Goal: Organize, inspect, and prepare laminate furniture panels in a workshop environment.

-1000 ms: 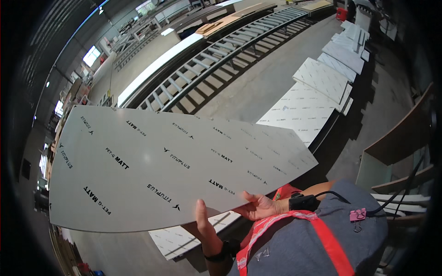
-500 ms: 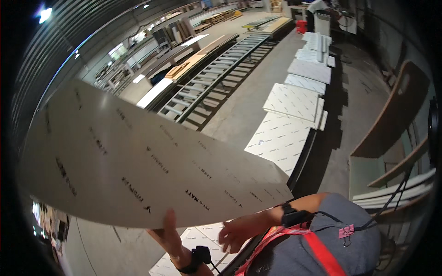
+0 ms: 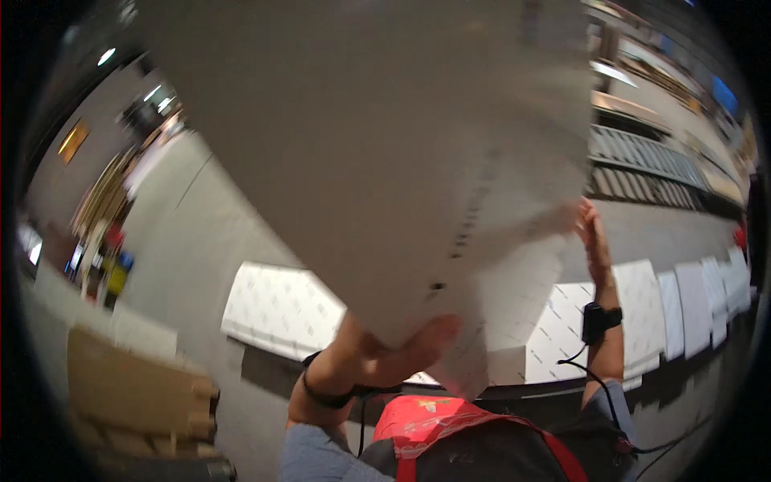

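Note:
A large pale panel (image 3: 385, 161) with printed marks stands steeply tilted in front of me and fills the middle of the view. My left hand (image 3: 401, 353) grips its lower left edge, the thumb lying along the near face and the other fingers mostly hidden. At the panel's right edge, my right hand (image 3: 593, 237) is raised with fingers stretched upward, at or very near that edge; blur hides whether they touch. Behind the panel lie white printed boards, one to the left (image 3: 277, 309) and others to the right (image 3: 562, 329).
More white boards (image 3: 691, 305) continue in a row at the right. Beyond them runs a roller conveyor (image 3: 646, 153). Brown boards (image 3: 136, 386) are stacked at the lower left, and grey floor (image 3: 193, 233) stretches behind. Cables (image 3: 594, 373) hang from my right wrist.
My view has swung left. The panel has gone from lying slantwise at left to standing steeply before me. My right hand has risen from below the panel to its right edge.

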A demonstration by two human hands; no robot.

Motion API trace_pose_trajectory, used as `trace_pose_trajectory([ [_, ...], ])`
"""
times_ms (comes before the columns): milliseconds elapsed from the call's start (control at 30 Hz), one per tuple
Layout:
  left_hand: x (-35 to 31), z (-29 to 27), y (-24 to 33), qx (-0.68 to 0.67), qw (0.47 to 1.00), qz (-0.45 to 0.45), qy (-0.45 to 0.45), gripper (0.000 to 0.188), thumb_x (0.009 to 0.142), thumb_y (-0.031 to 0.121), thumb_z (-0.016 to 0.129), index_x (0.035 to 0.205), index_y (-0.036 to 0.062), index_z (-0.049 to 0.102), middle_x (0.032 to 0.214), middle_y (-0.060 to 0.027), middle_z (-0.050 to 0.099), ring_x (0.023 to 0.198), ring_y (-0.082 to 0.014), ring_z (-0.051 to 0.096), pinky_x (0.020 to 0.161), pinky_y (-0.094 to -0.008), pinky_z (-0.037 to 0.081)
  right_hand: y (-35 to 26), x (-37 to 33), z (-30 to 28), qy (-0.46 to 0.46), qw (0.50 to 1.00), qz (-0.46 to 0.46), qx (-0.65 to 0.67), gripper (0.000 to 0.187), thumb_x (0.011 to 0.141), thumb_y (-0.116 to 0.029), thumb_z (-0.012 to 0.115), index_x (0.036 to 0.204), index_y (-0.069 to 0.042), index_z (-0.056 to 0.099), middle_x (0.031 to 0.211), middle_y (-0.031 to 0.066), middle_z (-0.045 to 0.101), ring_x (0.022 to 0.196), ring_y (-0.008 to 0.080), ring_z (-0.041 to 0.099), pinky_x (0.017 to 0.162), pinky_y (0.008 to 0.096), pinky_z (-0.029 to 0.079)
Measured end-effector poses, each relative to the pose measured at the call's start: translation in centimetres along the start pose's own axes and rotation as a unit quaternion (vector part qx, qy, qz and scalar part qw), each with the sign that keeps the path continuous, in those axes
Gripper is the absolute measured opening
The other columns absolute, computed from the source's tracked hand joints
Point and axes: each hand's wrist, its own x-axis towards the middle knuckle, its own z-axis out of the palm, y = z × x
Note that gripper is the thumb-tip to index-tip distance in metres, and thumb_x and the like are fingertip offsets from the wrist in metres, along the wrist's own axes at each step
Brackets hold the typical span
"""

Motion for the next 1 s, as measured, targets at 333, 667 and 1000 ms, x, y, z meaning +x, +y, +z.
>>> trace_pose_trajectory([
  [333, -9.6, 7.2, -1.2, 0.208, 0.965, 0.008, 0.162, 0.038, 0.087, 0.012, 0.059, 0.115, 0.0033, 0.035, 0.069, -0.0211, 0.053, 0.064, -0.0422, 0.058, 0.05, -0.0418, 0.044, 9.6, 4.0, -8.8, 0.032, 0.986, -0.017, 0.161, 0.049, 0.097, -0.018, 0.042, 0.142, -0.006, 0.027, 0.143, 0.0162, 0.031, 0.127, 0.0269, 0.036, 0.105, 0.0371, 0.031],
  [667, -23.6, 2.8, 9.5, 0.201, 0.908, -0.13, 0.343, 0.03, 0.091, 0.027, 0.056, 0.105, 0.001, 0.052, 0.073, -0.0131, 0.051, 0.058, -0.0228, 0.05, 0.058, -0.0327, 0.041, -1.0, -3.7, 5.4, -0.045, 0.956, -0.252, -0.147, 0.051, 0.097, -0.028, 0.043, 0.142, -0.008, 0.029, 0.145, 0.0168, 0.028, 0.128, 0.0288, 0.034, 0.105, 0.0393, 0.031],
  [1000, -39.6, -0.4, 22.7, 0.31, 0.766, 0.055, 0.56, 0.033, 0.095, 0.032, 0.046, 0.108, 0.0023, 0.046, 0.073, -0.0049, 0.052, 0.064, -0.0103, 0.048, 0.057, -0.0263, 0.04, -7.0, -12.9, 26.8, -0.109, 0.902, -0.402, -0.114, 0.055, 0.094, -0.027, 0.049, 0.141, -0.007, 0.03, 0.14, 0.018, 0.035, 0.12, 0.0259, 0.043, 0.097, 0.037, 0.039],
])
